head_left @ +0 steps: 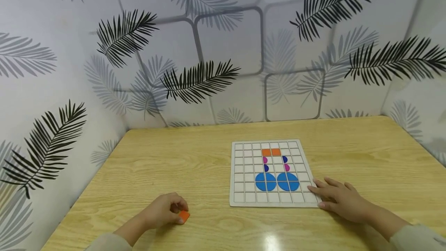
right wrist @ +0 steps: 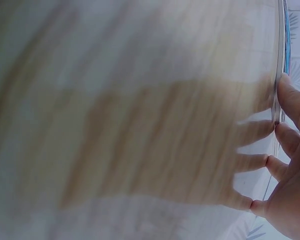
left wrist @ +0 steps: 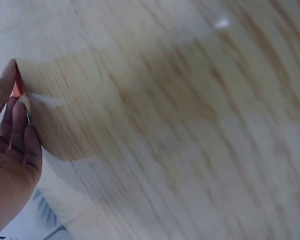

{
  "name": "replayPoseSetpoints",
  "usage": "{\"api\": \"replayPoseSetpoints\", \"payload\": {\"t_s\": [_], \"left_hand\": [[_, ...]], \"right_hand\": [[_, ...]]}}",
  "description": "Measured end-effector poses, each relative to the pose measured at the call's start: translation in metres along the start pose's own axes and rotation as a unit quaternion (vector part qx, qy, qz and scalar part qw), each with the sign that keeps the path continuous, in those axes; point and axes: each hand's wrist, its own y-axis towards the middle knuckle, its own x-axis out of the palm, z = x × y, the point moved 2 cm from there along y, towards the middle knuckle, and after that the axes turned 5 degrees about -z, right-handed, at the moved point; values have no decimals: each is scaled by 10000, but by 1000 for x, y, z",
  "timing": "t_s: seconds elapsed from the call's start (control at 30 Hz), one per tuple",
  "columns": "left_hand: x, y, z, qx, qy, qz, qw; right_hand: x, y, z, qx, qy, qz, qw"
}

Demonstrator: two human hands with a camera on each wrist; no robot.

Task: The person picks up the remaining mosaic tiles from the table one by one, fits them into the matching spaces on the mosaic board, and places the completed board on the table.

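Observation:
My left hand (head_left: 163,211) pinches a flat orange tile (head_left: 184,216) between thumb and fingers, low over the table left of the white grid board (head_left: 238,198). In the left wrist view only a sliver of the orange tile (left wrist: 17,89) shows between the fingers. My right hand (head_left: 343,201), fingers spread, touches the board's lower right edge; the right wrist view shows its thumb and a finger at the board's rim (right wrist: 280,47). On the board lie two orange squares (head_left: 266,152), pink half-circles (head_left: 287,167), dark blue half-circles (head_left: 285,159) and two blue circles (head_left: 270,186) made of quarter pieces.
The light wooden table (head_left: 156,165) reaches back to a wall (head_left: 226,100) patterned with dark and grey leaves. Another stretch of that wall stands along the left side. A bright reflection lies on the tabletop near the front.

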Motion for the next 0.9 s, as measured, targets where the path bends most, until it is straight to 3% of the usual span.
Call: {"api": "replayPoseSetpoints", "payload": {"t_s": [0.23, 0.9], "left_hand": [[2, 2, -1, -16, -225, -26, 9997], [8, 12, 7, 65, -126, 147, 9998]], "right_hand": [[0, 0, 1, -6, -90, 6, 10000], [-3, 2, 0, 89, 4, -168, 9998]]}}
